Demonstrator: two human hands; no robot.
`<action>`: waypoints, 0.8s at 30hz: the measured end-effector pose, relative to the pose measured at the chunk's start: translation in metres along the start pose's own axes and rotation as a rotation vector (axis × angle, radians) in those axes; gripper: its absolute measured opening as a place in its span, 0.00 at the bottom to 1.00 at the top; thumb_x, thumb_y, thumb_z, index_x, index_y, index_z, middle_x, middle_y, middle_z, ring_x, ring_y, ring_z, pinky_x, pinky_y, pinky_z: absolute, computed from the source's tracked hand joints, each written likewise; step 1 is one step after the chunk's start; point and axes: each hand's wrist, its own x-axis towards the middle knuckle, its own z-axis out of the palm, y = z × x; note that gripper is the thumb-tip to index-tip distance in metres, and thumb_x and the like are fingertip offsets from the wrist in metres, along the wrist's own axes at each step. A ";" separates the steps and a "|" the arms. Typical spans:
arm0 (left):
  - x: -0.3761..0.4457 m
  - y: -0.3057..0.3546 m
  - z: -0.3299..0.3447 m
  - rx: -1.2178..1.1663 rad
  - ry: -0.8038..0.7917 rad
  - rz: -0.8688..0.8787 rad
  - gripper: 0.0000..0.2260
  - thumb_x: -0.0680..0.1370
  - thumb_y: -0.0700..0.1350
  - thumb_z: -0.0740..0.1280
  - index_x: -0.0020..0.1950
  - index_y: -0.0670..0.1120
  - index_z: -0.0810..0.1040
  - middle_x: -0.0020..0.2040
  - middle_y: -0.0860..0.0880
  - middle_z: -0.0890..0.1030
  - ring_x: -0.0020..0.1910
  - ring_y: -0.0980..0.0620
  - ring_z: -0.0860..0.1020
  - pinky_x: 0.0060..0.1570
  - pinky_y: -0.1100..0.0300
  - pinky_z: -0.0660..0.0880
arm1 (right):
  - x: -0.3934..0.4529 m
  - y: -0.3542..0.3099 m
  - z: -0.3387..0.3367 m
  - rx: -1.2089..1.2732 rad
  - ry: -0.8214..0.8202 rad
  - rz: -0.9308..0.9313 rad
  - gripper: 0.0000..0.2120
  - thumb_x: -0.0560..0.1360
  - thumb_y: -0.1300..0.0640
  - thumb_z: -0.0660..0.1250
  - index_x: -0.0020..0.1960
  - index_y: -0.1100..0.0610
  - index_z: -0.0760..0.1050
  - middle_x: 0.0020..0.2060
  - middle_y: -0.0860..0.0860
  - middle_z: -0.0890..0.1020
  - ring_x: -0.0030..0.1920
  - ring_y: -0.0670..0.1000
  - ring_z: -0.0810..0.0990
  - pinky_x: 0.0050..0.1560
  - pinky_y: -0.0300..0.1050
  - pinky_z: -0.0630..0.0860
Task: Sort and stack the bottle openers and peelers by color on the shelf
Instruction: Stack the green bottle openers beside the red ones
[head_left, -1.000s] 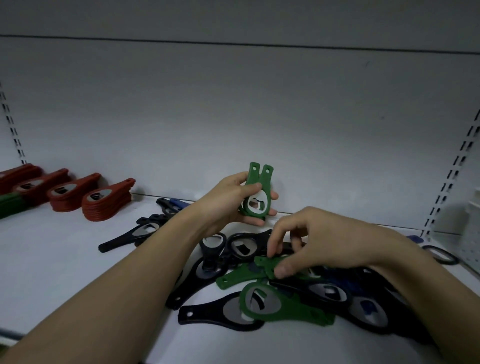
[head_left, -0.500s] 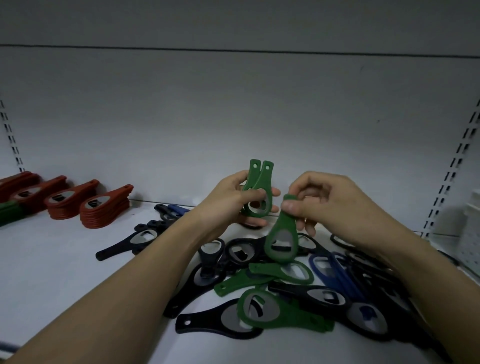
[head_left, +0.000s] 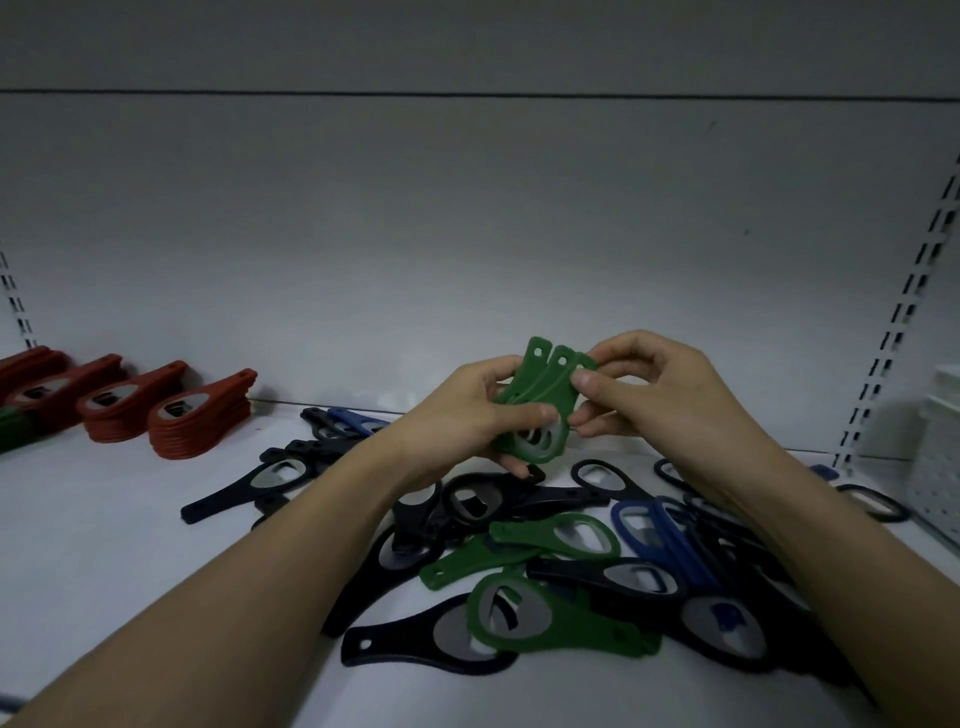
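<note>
My left hand (head_left: 467, 415) grips a small fan of three green bottle openers (head_left: 540, 400) above the shelf, handles pointing up. My right hand (head_left: 654, 395) pinches the handle end of the rightmost green opener in that fan. Below lies a mixed pile (head_left: 597, 571) of black, blue and green openers on the white shelf (head_left: 104, 545). Three loose green openers show in the pile, the nearest one (head_left: 545, 618) lying on a black opener. Stacks of red openers (head_left: 197, 421) stand in a row at the far left.
A green stack edge (head_left: 15, 431) shows at the far left border behind the red ones. A white perforated basket (head_left: 935, 467) stands at the right edge. Slotted shelf uprights (head_left: 898, 322) run up both sides of the back wall.
My right hand lifted a green opener out of the pile and brought it up against the two held in my left hand, so the held fan now has three.
</note>
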 end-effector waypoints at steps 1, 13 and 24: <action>0.001 0.000 -0.001 -0.012 0.034 -0.002 0.14 0.78 0.37 0.69 0.62 0.47 0.77 0.45 0.47 0.84 0.39 0.50 0.83 0.31 0.60 0.79 | 0.000 0.001 0.000 -0.020 0.000 0.012 0.10 0.76 0.61 0.71 0.56 0.60 0.75 0.49 0.58 0.81 0.38 0.57 0.86 0.41 0.45 0.84; 0.001 0.003 -0.016 -0.268 0.354 0.019 0.10 0.80 0.36 0.65 0.62 0.41 0.75 0.45 0.47 0.85 0.44 0.39 0.85 0.28 0.58 0.79 | -0.022 -0.011 0.022 -0.593 -0.576 -0.046 0.09 0.70 0.49 0.76 0.49 0.47 0.81 0.32 0.34 0.80 0.28 0.39 0.72 0.33 0.34 0.70; 0.002 0.003 -0.015 -0.236 0.328 -0.024 0.11 0.81 0.36 0.63 0.64 0.40 0.74 0.51 0.43 0.84 0.46 0.40 0.85 0.32 0.55 0.81 | -0.022 -0.009 0.022 -0.681 -0.603 -0.074 0.06 0.73 0.53 0.75 0.48 0.51 0.80 0.27 0.34 0.77 0.27 0.40 0.72 0.31 0.31 0.67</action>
